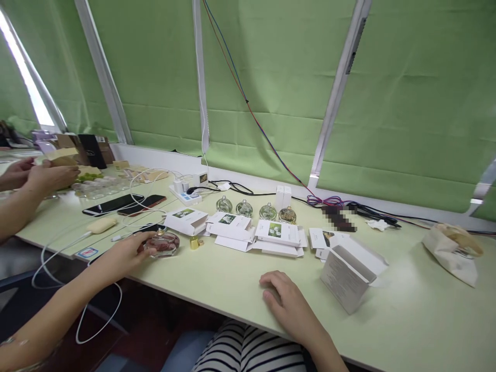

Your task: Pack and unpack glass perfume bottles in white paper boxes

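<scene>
My left hand [135,253] grips the side of a round glass perfume bottle [165,244] with reddish contents, which lies low at the table's front edge. Just right of that bottle are a gold cap [194,243] and a tiny gold ring [200,243]. My right hand [284,297] rests on the tabletop, holding nothing, its thumb apart from the loosely bent fingers. Closest to it on the right stands an opened white carton [344,279], tilted, flap up. Flattish white boxes with flower pictures [277,232] lie in a row behind, some overlapping.
Several round bottles [244,208] stand behind the boxes. A power strip [186,195], white cables and phones [141,205] occupy the left. Another person's hands [50,175] work at far left. A cloth pouch [451,253] lies far right; black cords [372,214] run along the wall.
</scene>
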The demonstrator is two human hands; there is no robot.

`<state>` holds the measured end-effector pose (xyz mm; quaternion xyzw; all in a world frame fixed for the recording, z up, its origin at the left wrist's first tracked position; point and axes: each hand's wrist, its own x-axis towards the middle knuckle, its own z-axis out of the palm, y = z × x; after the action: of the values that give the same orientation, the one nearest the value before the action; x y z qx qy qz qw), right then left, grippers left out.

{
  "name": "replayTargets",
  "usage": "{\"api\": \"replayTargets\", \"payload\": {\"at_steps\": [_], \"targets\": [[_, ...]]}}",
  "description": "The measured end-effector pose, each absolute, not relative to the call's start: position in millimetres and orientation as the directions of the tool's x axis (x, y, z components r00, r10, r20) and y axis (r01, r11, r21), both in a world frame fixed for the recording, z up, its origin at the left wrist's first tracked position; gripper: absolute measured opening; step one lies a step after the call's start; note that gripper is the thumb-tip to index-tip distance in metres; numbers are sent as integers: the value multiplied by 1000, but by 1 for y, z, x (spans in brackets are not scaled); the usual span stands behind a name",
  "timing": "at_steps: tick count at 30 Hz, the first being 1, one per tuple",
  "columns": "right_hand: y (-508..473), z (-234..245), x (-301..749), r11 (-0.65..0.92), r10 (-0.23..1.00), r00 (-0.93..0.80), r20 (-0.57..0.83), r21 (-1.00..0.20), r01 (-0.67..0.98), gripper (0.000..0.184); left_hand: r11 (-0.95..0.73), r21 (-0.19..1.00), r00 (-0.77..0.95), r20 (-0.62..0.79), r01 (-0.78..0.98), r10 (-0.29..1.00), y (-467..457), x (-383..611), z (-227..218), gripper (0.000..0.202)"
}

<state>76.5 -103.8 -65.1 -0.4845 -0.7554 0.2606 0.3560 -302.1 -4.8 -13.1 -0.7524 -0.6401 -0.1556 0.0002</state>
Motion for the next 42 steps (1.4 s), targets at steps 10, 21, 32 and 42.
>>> {"api": "replayTargets", "payload": {"at_steps": [10,21,32,42], "targets": [[-103,-65,77,402,915,-273,296,-719,567,20,-170,231,73,376,958,924,6,-261,-22,48],[-126,-38,98,553,370,-50,928,-177,814,45,-196,329,40,428,924,903,-16,-242,-37,29],[-151,-17,218,-103,849,462,257,-777,621,97,-435,370,168,572,821,803,-25,-212,-60,25],[-134,-8,174,12,910,291,295,-721,692,61,-650,369,345,620,665,705,-57,-185,-57,21]]}}
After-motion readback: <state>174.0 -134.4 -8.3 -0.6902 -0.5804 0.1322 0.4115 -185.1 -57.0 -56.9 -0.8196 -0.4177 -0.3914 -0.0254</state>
